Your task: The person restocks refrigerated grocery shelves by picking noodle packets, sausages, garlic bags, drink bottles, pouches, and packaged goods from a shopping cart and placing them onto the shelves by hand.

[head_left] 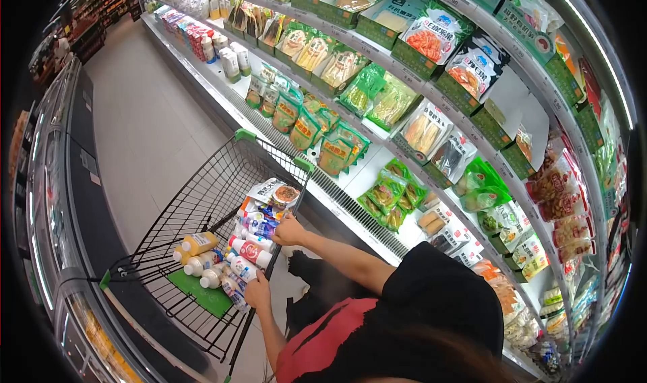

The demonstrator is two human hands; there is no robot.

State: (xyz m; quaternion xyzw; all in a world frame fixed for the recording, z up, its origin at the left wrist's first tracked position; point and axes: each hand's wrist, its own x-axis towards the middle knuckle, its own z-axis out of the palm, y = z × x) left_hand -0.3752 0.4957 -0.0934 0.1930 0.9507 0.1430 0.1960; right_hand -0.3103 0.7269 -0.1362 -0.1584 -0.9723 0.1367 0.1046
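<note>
13.90 on shelf strip [452,2], Chinese characters on white packet [435,38]

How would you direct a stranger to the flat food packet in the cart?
Start at the black wire shopping cart, then its edge by the right hand. Just beyond that hand, among the goods, lies a white packet. Its flat shape and round food picture set it apart from the bottles.

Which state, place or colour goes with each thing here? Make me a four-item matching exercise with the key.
1. Cart
2. Yellow bottles
3. Shirt
4. Shelves

A. Black and red
B. Tiered and stocked
C. Black wire mesh
D. Inside the cart

Right pairs: 1-C, 2-D, 3-A, 4-B
</note>
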